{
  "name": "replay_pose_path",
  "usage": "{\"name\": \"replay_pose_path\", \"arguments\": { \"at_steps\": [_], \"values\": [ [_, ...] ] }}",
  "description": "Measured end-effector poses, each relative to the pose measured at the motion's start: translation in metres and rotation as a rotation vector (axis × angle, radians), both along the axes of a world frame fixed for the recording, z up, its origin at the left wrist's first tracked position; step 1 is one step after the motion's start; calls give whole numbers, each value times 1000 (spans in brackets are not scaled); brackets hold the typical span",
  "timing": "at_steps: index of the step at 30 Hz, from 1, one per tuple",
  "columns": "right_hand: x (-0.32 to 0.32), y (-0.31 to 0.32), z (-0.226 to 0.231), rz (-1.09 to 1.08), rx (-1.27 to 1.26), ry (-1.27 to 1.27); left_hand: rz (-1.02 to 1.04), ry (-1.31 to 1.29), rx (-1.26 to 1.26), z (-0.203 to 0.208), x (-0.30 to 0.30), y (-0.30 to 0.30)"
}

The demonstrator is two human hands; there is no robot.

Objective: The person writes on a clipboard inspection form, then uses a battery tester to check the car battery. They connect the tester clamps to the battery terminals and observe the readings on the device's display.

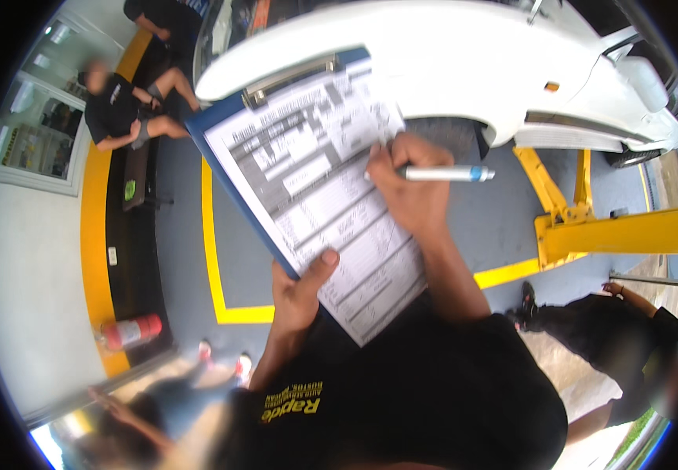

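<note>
A blue clipboard (239,188) with a metal clip (290,80) is held tilted in front of my chest. Clipped to it is a printed form (355,258) with tables and handwritten entries. My left hand (301,294) grips the board's lower left edge, thumb pressed on the paper and fingers hidden behind. A white pen (449,173) with a blue band is pinched in my right hand (413,184), which rests on the form's right side. The pen's tip is mostly hidden by my fingers.
A white vehicle (449,63) stands ahead, beside a yellow lift arm (621,235). One person (119,110) sits at the left wall near a bench (141,176); others stand around. A red fire extinguisher (131,332) is at lower left. Yellow lines (245,315) mark the grey floor.
</note>
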State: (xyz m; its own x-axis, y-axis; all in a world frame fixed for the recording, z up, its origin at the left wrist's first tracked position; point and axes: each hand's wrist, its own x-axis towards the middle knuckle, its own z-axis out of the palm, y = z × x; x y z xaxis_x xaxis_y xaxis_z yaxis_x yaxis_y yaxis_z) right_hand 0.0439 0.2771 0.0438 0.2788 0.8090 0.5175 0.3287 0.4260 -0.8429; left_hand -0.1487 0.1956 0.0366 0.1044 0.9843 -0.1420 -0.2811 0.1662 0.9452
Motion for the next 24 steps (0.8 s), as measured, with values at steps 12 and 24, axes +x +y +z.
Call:
{"name": "replay_pose_path", "arguments": {
  "at_steps": [12,24],
  "values": [
    [17,14,9,187,-99,279,0,34,-10,-5,-2,6],
    [3,12,-3,96,-25,173,-72,-45,107,-7,-2,2]
  ]
}}
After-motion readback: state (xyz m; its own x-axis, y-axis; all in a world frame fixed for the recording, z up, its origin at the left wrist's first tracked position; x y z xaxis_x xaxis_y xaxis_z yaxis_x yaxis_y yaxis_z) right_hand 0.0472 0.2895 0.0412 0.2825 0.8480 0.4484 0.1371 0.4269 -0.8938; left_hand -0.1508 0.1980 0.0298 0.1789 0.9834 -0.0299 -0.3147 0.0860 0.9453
